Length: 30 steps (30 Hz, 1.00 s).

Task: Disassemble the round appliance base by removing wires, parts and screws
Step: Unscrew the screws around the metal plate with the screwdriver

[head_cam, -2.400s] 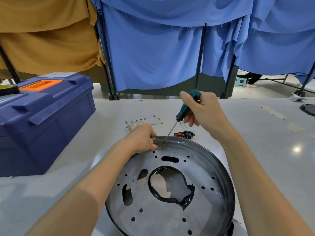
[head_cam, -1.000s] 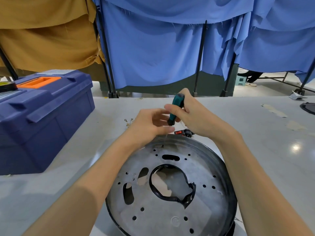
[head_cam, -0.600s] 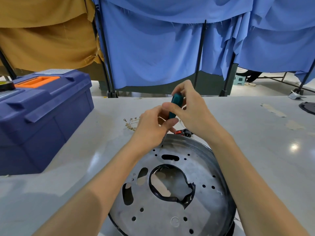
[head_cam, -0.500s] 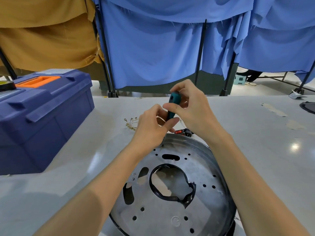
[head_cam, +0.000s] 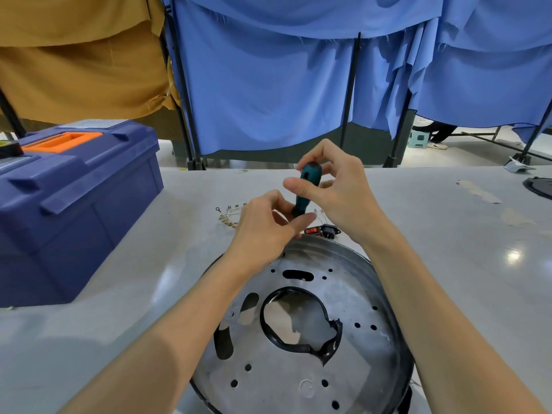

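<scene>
The right hand (head_cam: 337,198) pinches the screwdriver (head_cam: 306,186) handle in its grip. The left hand (head_cam: 263,234) pinches its lower end, above the round base (head_cam: 298,375).

No readable text, stamped mark (head_cam: 306,388) on base (head_cam: 277,380) illegible

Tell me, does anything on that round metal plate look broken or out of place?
Yes. The black ring at the middle of the round base looks damaged: at its lower right it is jagged and bent out of its curve instead of running round smoothly. Nothing else stands out.
</scene>
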{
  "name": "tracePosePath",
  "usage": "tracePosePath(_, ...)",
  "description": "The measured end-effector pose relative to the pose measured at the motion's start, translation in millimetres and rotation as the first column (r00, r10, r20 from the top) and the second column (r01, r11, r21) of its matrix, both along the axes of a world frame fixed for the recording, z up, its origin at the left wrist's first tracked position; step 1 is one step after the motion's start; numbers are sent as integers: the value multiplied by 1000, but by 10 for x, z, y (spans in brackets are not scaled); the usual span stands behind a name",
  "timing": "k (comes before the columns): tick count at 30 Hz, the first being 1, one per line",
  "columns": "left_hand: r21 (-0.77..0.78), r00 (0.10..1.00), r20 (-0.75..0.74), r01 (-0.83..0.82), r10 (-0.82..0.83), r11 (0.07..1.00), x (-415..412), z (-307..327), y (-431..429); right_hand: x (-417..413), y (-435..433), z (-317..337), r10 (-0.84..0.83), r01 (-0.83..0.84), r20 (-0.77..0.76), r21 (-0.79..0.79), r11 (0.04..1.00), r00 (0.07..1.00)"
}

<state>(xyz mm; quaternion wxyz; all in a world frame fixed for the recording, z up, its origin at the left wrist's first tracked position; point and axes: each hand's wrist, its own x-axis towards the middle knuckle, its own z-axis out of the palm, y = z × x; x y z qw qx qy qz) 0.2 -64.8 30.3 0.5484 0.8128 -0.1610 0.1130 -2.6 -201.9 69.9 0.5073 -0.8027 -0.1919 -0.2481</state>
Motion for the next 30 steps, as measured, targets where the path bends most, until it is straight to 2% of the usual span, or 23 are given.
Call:
tracePosePath(7, -51, 999, 26, -47, 48, 998, 14, -2, -4, -40, 60, 9, 14, -14, -23, 11, 1000, 1000)
tracePosePath(11, -62, 999, 21, 39, -38, 997, 16, -1, 23, -23, 38, 21, -30, 30, -18, -46, 998, 999)
tracePosePath(13, -59, 997, 12, 77, -76, 995, 21, -7, 30, -30, 13, 22, -54, 54, -7, -7, 999, 999)
tracePosePath(16, -37, 997, 0, 75, -75, 997, 34, -13, 31, -35, -4, 23, -56, 56, -2, 29, 998, 998)
tracePosePath(20, -59, 998, -29, 53, -55, 997, 40, -27, 31, -54, 36, 20, 35, -35, -2, 47, 998, 999)
tracePosePath(25, -109, 998, -11, 65, -67, 992, 16, -32, 47, -61, 17, 30, 5, -5, 8, 35, 999, 1000)
tracePosePath(28, -85, 994, 9, 112, -111, 990, -1, -27, 36, -60, -1, 34, -22, 22, 5, 29, 999, 1000)
tracePosePath(30, -65, 994, 0, 109, -109, 992, 4, -25, 31, -61, 0, 30, 18, -17, -13, 43, 999, 1000)
